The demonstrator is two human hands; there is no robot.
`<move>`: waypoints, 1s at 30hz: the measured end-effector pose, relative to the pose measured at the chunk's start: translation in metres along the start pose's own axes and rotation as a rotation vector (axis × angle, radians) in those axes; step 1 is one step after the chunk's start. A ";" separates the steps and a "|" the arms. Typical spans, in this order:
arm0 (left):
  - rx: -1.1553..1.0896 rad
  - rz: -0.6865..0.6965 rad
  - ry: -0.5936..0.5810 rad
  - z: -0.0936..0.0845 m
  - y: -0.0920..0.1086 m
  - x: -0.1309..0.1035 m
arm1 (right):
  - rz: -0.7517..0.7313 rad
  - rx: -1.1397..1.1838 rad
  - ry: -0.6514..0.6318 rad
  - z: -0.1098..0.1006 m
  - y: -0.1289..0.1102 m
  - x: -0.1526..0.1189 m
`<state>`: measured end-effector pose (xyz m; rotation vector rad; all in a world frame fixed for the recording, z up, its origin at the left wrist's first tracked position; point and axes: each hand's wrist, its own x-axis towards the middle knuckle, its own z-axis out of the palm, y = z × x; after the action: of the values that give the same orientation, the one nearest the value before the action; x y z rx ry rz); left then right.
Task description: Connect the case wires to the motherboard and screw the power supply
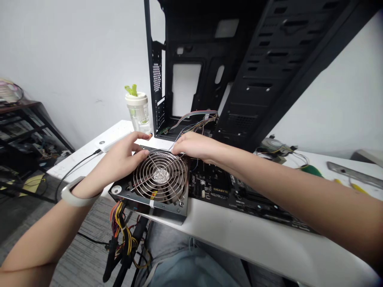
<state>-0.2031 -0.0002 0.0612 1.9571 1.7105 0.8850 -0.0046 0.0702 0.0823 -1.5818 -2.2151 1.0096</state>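
A power supply unit (172, 211) with a round wire fan grille (160, 175) lies at the table's front edge, fan side up. My left hand (122, 157) rests over its left rear corner, thumb at the grille's rim and index finger stretched out apart from it. My right hand (193, 144) is at the unit's rear right corner, fingers bent and pressed together; what they pinch, if anything, is hidden. Thin wires (194, 115) run behind that hand from the open black computer case (248, 79). A motherboard (220, 183) marked GIGABYTE lies right of the unit, partly under my right forearm.
Bundled cables (119, 235) hang from the unit's front over the edge. A lidded cup (138, 109) stands behind my left hand, near a white power strip (112, 140). Loose wired parts (273, 147) and a grey metal strip (353, 172) lie at right. A dark shelf (26, 127) stands left.
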 end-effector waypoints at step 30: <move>-0.288 -0.126 -0.073 -0.007 0.007 0.017 | -0.041 0.094 0.010 0.000 0.001 0.003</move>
<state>-0.2025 0.0141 0.0742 1.6555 1.5495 0.9436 -0.0048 0.0733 0.0811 -1.4918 -2.1518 1.0751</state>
